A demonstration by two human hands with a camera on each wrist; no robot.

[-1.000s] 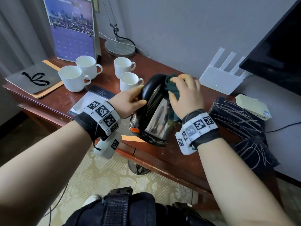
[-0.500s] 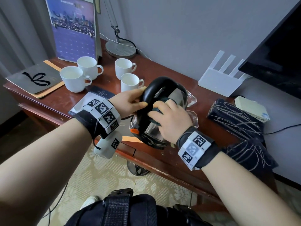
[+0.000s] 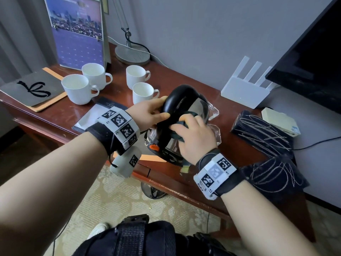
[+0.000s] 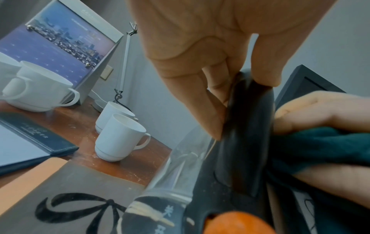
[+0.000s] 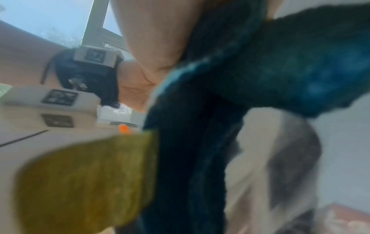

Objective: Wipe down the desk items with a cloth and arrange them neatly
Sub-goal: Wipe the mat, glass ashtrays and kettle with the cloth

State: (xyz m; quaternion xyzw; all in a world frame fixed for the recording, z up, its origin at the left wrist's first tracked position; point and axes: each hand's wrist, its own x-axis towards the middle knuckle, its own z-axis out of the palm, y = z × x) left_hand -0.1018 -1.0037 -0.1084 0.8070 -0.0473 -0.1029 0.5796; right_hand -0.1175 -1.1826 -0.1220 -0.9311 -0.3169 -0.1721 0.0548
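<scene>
Dark wooden counter (image 3: 191, 100) along a grey wall. Tilted at its front edge, near the middle: steel kettle (image 3: 184, 124) with black loop handle (image 3: 173, 100). Four white mugs (image 3: 77, 88) toward the back-left corner, grey folder (image 3: 27, 89) at the left edge. Left hand (image 3: 149, 115) clamped on the handle, thumb on one side, fingers on the other. Right hand (image 3: 195, 139) curled round a dark teal cloth (image 4: 320, 147), pressing it against the kettle just beside the handle. Orange switch (image 3: 154, 147) at the handle's base.
</scene>
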